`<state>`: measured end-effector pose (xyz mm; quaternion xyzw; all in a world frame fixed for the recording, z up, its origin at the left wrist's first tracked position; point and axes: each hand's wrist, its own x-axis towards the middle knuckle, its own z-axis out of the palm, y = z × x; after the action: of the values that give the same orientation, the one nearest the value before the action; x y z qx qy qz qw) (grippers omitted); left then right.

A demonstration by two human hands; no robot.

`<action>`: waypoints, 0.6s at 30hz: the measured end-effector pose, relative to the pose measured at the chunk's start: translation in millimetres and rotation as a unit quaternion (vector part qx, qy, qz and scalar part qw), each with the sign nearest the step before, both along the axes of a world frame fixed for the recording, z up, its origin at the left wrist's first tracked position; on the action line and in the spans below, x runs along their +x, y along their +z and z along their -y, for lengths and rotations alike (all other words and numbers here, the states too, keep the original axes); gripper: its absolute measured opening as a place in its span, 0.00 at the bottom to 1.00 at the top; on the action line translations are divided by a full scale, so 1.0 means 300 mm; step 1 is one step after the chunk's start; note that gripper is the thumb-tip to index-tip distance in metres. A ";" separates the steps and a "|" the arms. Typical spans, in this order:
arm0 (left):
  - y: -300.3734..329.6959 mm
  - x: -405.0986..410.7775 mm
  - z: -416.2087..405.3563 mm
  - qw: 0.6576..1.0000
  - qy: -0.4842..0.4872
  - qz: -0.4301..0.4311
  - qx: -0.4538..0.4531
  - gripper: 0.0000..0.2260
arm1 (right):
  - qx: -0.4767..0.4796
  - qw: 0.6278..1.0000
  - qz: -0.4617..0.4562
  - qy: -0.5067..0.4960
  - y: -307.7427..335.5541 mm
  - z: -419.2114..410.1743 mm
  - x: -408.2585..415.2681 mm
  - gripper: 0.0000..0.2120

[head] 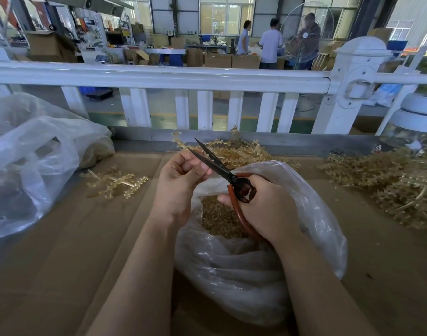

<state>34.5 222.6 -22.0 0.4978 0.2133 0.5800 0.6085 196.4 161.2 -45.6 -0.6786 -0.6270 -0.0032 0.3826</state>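
Scissors (233, 177) in right hand (266, 207) over cardboard tabletop (62, 238), workshop (217, 59) beyond railing (159, 76).

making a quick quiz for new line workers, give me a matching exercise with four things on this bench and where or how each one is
Things:
1. scissors
2. clear bag of cut pieces
3. big pile of tan sprigs
4. small sprig cluster

Places or states:
a. far right of the cardboard
b. gripped by the right hand, blades apart
c. left part of the cardboard
d. in the middle, mouth open

Pairs: 1-b; 2-d; 3-a; 4-c
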 end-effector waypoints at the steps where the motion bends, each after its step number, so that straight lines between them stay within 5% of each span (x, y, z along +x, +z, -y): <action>1: -0.002 0.000 -0.001 1.000 0.002 -0.004 0.001 0.05 | 0.002 1.000 0.000 0.003 0.001 0.001 -0.001 0.39; 18: -0.009 -0.012 -0.013 0.998 0.033 -0.057 0.000 0.07 | 0.047 0.999 0.006 -0.002 0.003 0.006 0.002 0.36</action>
<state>31.0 226.5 -24.8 0.5226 0.2643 0.5706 0.5758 196.9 159.4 -44.7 -0.6616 -0.6266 -0.0372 0.4103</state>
